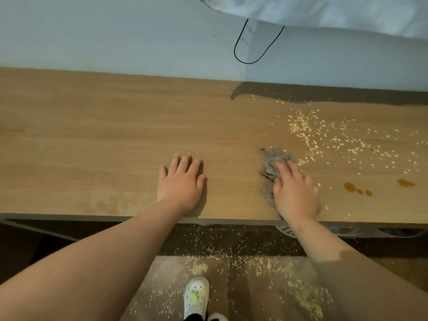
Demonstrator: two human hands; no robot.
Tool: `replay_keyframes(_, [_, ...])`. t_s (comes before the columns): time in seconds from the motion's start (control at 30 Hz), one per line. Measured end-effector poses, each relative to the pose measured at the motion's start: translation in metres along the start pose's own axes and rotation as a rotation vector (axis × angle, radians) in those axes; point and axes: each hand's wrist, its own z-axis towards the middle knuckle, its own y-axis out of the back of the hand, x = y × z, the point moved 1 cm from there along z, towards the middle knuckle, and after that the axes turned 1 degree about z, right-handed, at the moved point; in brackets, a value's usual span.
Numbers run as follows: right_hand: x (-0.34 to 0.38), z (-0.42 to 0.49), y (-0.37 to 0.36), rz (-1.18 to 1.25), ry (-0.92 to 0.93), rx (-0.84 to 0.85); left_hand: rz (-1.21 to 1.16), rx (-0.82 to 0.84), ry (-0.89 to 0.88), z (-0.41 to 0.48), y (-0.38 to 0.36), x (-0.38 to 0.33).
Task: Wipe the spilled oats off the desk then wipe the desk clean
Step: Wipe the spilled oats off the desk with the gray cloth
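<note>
Head view: wooden bench (92, 135) runs across the frame against a pale wall. The left hand (183, 181) lies flat on bare wood near the front edge, fingers straight and close together, holding nothing; it looks like a brace. At its 3 o'clock, well apart, the right hand (295, 193) presses palm-down on a grey shaggy cloth (269, 158), fingers spread and fairly straight, not curled round it. The cloth sticks out past the fingertips toward 11 o'clock. The spilled oats (324, 135) are scattered from 1 to 3 o'clock of the cloth, thickest at 1 o'clock, with the nearest flakes just beside it. Orange-brown spots (349, 186) sit at 3 o'clock of the right hand. Many more oats already lie on the floor (231, 258) below the front edge, around a white shoe (196, 295). Judgement: oat clearing is partly done and the wet wipe is not yet begun. Risks: a fast sweep may flick flakes to the back wall, into the shadow at 12 o'clock; dragging the cloth through the spots could smear them and stick oats to the pile; a flat palm may slide over a bunched cloth and leave flakes behind.
</note>
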Motion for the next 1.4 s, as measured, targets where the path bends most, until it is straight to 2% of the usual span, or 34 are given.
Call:
replay_keyframes(0.07, [-0.008,0.001,0.001,0.014,-0.159,-0.054,-0.025,0.038,0.036,0.014,-0.001,-0.007])
replay_keyframes(0.1, [-0.001,-0.003,-0.002,0.026,-0.152,-0.075,-0.028,0.053,0.062,0.019,-0.004,-0.011])
replay_keyframes(0.13, [0.012,-0.009,-0.007,0.027,-0.071,-0.099,-0.02,0.052,0.086,0.021,-0.007,-0.015])
replay_keyframes(0.23, [0.045,-0.018,-0.023,-0.03,0.326,-0.101,0.008,0.013,0.114,0.022,-0.014,-0.021])
replay_keyframes(0.27, [0.048,-0.013,-0.026,-0.038,0.395,-0.079,0.009,0.012,0.117,0.022,-0.015,-0.021])
replay_keyframes(0.33, [0.044,0.005,-0.026,-0.03,0.422,-0.042,0.012,0.018,0.127,0.023,-0.014,-0.021])
replay_keyframes(0.4, [0.029,0.019,-0.022,-0.046,0.358,-0.064,0.019,0.028,0.13,0.025,-0.014,-0.021])
replay_keyframes(0.57, [-0.034,0.026,0.0,-0.042,-0.176,-0.096,0.025,0.024,0.132,0.025,-0.014,-0.021])
replay_keyframes(0.63, [-0.028,0.02,0.002,-0.024,-0.251,-0.101,0.03,0.026,0.132,0.026,-0.014,-0.021])
replay_keyframes(0.67, [-0.018,0.015,0.0,-0.025,-0.187,-0.101,0.035,0.024,0.13,0.025,-0.014,-0.022])
replay_keyframes(0.77, [0.013,-0.001,-0.017,-0.017,0.264,-0.144,0.053,0.016,0.129,0.025,-0.012,-0.023])
replay_keyframes(0.8, [0.013,-0.003,-0.02,-0.006,0.363,-0.143,0.062,0.018,0.132,0.025,-0.012,-0.023])
replay_keyframes(0.87, [0.001,0.003,-0.017,0.01,0.43,-0.134,0.081,0.021,0.136,0.024,-0.012,-0.023])
replay_keyframes(0.93, [-0.026,0.008,-0.01,-0.038,0.376,-0.174,0.091,0.019,0.145,0.022,-0.013,-0.025])
replay_keyframes(1.1, [-0.103,0.019,0.013,-0.017,-0.055,-0.149,-0.004,0.019,0.264,0.019,-0.013,-0.049])
replay_keyframes(1.17, [-0.102,0.018,0.012,0.012,-0.133,-0.185,-0.02,0.023,0.27,0.015,-0.02,-0.074])
replay_keyframes(1.23, [-0.08,0.009,0.005,0.018,-0.006,-0.216,0.001,0.005,0.239,0.01,-0.029,-0.094])
replay_keyframes(1.33, [-0.058,-0.005,-0.008,0.014,0.352,-0.223,0.003,-0.018,0.248,0.009,-0.034,-0.098])
replay_keyframes(1.4, [-0.068,0.004,-0.004,-0.001,0.425,-0.193,0.008,-0.026,0.261,0.009,-0.034,-0.096])
